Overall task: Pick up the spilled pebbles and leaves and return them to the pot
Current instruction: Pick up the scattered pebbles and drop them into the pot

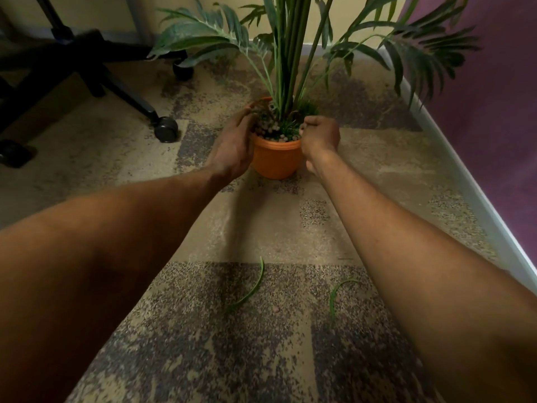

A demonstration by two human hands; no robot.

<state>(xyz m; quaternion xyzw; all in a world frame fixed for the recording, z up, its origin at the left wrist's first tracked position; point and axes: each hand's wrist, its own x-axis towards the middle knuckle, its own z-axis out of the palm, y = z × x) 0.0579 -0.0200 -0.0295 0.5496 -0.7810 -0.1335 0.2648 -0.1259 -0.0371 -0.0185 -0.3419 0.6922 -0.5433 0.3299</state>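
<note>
An orange pot (pixel 276 158) stands upright on the carpet, holding a tall green plant (pixel 290 53) and pale pebbles (pixel 271 129) on top. My left hand (pixel 232 146) rests against the pot's left rim, fingers curved over the edge. My right hand (pixel 319 138) is closed in a fist at the pot's right rim; what it holds is hidden. Two loose green leaves lie on the carpet nearer to me: one curved leaf (pixel 250 289) in the middle and another leaf (pixel 338 292) to its right, beside my right forearm.
A black office chair base (pixel 96 71) with castor wheels (pixel 165 129) stands at the left. A purple wall with a white skirting board (pixel 465 175) runs along the right. The floor is patterned beige and grey carpet (pixel 261 344).
</note>
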